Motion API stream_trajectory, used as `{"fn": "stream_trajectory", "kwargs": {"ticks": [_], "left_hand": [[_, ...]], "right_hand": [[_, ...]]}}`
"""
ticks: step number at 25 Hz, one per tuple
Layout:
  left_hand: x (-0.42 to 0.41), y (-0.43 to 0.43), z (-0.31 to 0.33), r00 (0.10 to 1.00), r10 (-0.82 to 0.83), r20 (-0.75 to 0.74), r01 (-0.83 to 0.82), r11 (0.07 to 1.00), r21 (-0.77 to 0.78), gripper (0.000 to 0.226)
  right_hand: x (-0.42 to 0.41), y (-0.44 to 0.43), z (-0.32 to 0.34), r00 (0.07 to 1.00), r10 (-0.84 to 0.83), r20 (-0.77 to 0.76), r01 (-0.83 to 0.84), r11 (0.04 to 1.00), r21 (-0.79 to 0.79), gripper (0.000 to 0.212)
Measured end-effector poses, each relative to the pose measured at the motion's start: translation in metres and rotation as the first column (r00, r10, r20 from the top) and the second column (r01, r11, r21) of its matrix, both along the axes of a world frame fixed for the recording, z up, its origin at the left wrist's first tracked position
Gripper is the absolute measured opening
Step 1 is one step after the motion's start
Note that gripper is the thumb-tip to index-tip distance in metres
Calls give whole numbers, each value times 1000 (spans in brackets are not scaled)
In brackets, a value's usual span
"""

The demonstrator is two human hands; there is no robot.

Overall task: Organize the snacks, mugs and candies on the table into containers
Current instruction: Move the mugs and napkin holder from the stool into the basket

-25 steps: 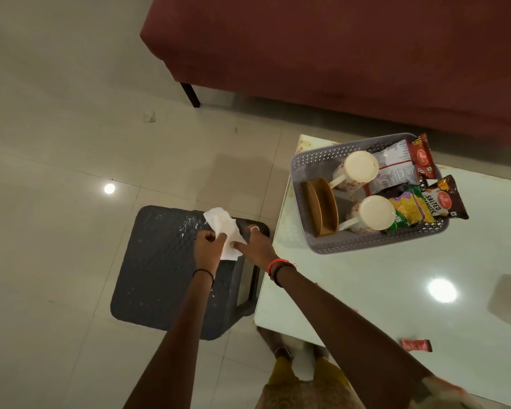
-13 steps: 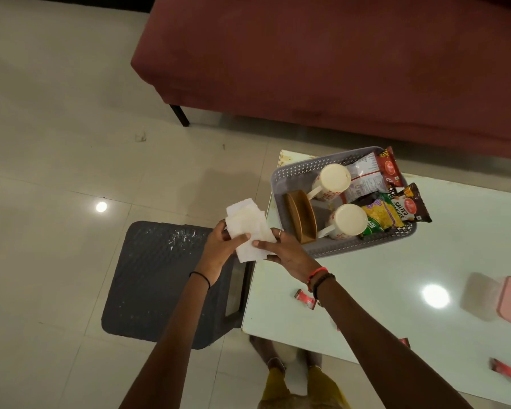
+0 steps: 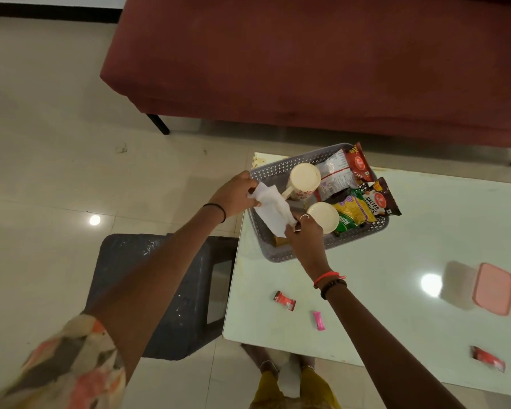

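Left hand (image 3: 236, 193) is pinching one end of a white tissue (image 3: 273, 208); right hand (image 3: 304, 235) is pinching the other end, over the grey basket (image 3: 281, 169) sitting at the counter's (image 3: 396, 290) far-left corner; mugs (image 3: 304, 180) and snack packets (image 3: 366, 199) are lying inside; candies (image 3: 284, 300) are lying near the near edge.

I'm looking down into a home living room: a maroon sofa (image 3: 322, 63) on thin black legs, glossy cream floor tiles (image 3: 42, 128), a low glass-topped counter (image 3: 396, 261) (coffee-table height) and a dark plastic stool (image 3: 171, 290) beside it.
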State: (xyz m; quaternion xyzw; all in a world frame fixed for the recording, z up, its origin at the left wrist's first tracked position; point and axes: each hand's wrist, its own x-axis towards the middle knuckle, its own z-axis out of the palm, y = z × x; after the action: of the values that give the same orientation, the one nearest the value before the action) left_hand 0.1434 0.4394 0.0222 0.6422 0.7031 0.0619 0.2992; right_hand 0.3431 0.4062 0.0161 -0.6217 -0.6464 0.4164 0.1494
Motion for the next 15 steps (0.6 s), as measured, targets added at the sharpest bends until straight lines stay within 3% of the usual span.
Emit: {"fn": "stream_trajectory", "kwargs": {"ticks": [3,8,15], "left_hand": [[11,19,-9,998,-58,9,58,998,32,25],[20,33,-35,996,-74,44,74,997,-2,30],[14,31,-57,982,-187,-39,184,981,-64,35]], "right_hand": [[-3,1,-4,1000,12,8,-12,998,64,19],[-8,1,-22,994,71,83,-78,993,92,18],[-19,1,-37,981,186,63,-183,982,-45,27]]}}
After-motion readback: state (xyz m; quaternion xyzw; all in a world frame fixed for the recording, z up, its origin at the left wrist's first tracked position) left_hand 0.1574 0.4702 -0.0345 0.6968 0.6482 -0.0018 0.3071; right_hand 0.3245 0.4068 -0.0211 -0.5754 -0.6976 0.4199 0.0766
